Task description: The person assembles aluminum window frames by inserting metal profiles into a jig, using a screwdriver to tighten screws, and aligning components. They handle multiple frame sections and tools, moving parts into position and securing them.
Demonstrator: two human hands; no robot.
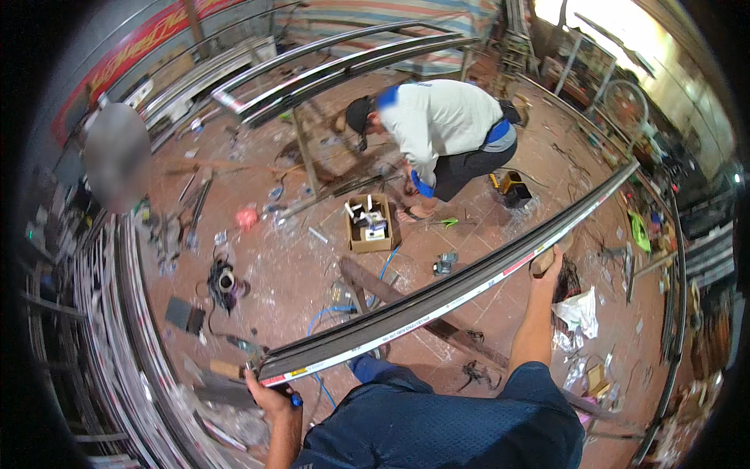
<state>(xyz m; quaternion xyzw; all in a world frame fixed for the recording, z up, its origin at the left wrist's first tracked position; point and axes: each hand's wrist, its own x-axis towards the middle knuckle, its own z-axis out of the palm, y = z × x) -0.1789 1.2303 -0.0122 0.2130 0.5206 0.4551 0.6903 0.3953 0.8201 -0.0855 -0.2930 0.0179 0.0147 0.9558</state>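
A long, dark metal profile [422,309] with a pale, labelled edge slants across in front of the person in the blue shirt [437,426], its left end near the body and its right end reaching farther out over the floor. The left hand [269,399] grips that near end, fingers curled about it; the right hand [549,268] grasps the lower edge farther along, arm stretched out.

Beyond the profile sits an open cardboard box [371,245], loosely filled with small white packets and dark pieces [375,223]. To its right, past a crouching co-worker's feet, stands a black-and-yellow container [516,191]; I can't make out what it holds. Another small carton [598,384] lies open among crumpled plastic at lower right, its inside too small to read.

Below the profile, a dark wooden beam [469,336] runs at a slant, and a blue hose [319,314] loops over the tiles beside it. A cordless tool [444,264] lies between beam and container. The co-worker [453,117] bends low just behind the box, taking up the middle of the floor. Bundled metal lengths [117,297] crowd the left side, and a long metal frame [344,66] stands at the back.
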